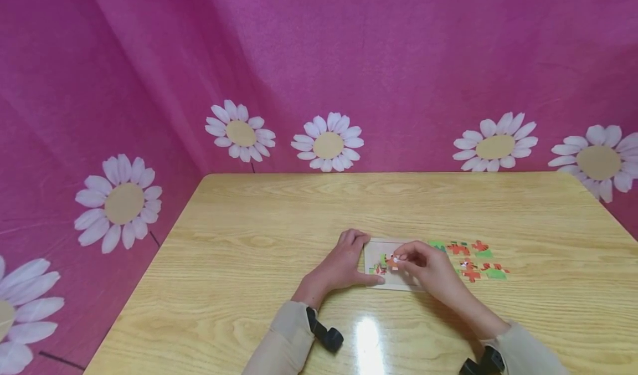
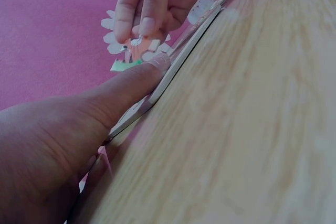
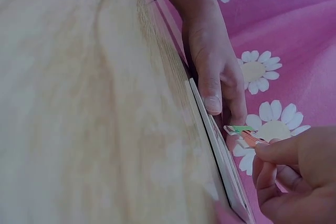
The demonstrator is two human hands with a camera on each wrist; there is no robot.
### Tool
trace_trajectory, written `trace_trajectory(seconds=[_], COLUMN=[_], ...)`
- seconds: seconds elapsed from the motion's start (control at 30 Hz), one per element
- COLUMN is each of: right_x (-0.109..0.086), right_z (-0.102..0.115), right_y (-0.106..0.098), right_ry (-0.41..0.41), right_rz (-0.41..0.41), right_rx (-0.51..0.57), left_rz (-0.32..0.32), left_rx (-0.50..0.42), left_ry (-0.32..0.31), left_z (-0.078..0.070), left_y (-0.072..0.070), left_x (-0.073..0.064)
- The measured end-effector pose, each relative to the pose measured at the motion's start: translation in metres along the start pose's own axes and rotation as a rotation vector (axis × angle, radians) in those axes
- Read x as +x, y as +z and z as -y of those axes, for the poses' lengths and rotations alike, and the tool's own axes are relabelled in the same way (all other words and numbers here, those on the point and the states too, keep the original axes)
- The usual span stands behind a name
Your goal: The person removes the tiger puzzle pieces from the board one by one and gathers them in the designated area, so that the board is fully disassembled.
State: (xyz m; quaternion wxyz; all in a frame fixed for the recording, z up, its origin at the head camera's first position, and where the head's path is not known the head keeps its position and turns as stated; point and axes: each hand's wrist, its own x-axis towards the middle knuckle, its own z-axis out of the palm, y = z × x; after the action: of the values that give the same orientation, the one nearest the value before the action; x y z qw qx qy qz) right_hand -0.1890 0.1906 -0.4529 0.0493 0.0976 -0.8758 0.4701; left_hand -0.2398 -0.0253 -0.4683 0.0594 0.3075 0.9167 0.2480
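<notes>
A shallow puzzle tray (image 1: pixel 399 287) with a pale rim lies flat on the table. My left hand (image 1: pixel 344 261) rests at the tray's left end, its thumb on the near rim and its fingers by the far corner. Between thumb and fingers my right hand (image 1: pixel 432 267) pinches an orange, white and green puzzle piece (image 1: pixel 392 261), held just above the tray. In the right wrist view that puzzle piece (image 3: pixel 249 137) appears tilted and apart from the tray. Another puzzle piece (image 1: pixel 377 270) lies in the tray's lower left corner.
Several loose red and green puzzle pieces (image 1: pixel 495 272) lie on the wooden table (image 1: pixel 249 225) to the right of the tray, partly behind my right hand. A pink curtain (image 1: pixel 389 59) with white daisies stands along the table's far and left sides.
</notes>
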Motion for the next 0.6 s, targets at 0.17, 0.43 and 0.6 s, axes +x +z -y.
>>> trace_trajectory(seconds=[0.17,0.43,0.6], right_x=[-0.006,-0.014,-0.02], right_z=[-0.003,-0.006,-0.01], right_y=[-0.006,-0.015,-0.021], right_ry=[0.033,0.038,0.006], right_rz=[0.005,-0.014,-0.029], right_rx=[-0.001,-0.009,0.009], left_rz=[-0.006,-0.005,0.003], left_rx=[0.006,0.012,0.01], left_ry=[0.003,-0.005,-0.007], left_z=[0.0,-0.003,-0.002], left_y=[0.0,-0.002,-0.002], left_x=[0.0,-0.001,-0.001])
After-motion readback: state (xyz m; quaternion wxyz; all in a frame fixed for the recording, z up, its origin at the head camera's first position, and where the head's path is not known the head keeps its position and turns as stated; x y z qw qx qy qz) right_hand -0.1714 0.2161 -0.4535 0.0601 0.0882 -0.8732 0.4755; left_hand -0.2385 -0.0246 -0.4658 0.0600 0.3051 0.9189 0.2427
